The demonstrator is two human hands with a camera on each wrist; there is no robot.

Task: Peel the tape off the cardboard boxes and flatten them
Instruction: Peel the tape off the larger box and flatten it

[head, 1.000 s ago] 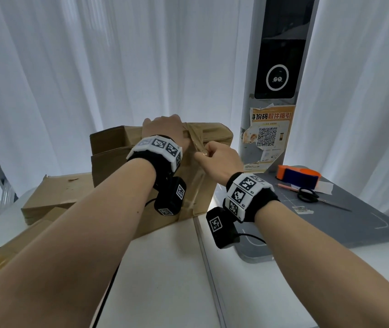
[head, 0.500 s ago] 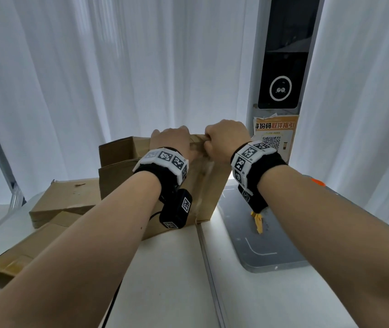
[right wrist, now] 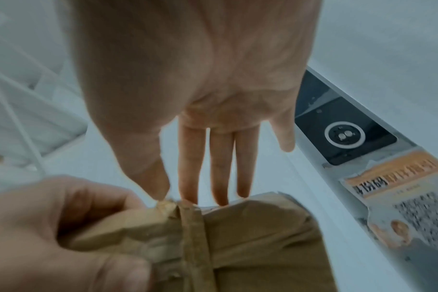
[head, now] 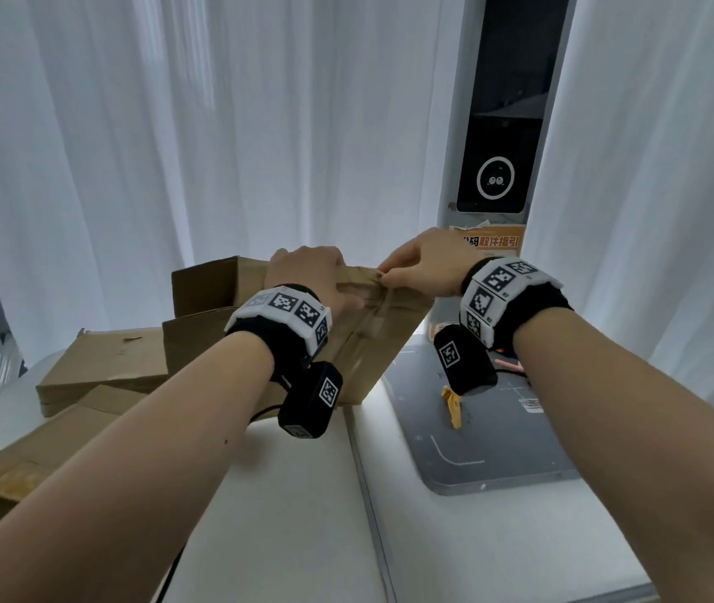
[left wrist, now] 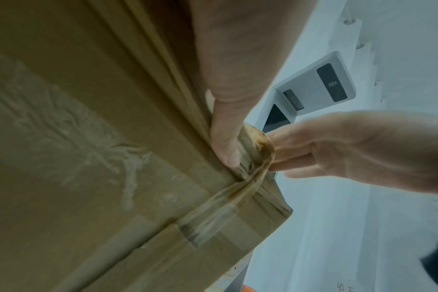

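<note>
A brown cardboard box (head: 368, 350) stands upright on the white table (head: 281, 515). My left hand (head: 311, 276) grips its top edge, fingers curled over the far side and thumb (left wrist: 225, 138) pressed on the near face. A crumpled strip of brown tape (left wrist: 250, 177) runs up the front and over that edge. My right hand (head: 425, 263) reaches in from the right, and its thumb and index finger pinch the tape's loose end (right wrist: 166, 203) at the top edge. Its other fingers (right wrist: 220, 168) stay straight. The box's far side is hidden.
Flattened boxes (head: 103, 363) lie at the left, one (head: 20, 463) at the table's near-left edge. An open box (head: 211, 280) stands behind. A grey platform (head: 477, 450) with a yellow tape scrap (head: 453, 404) lies at the right, under a kiosk column (head: 498, 167). White curtains hang behind.
My right hand rose from the box's front face to the top edge, then shifted right, its fingers now at the tape end. The left hand kept its grip on the box.
</note>
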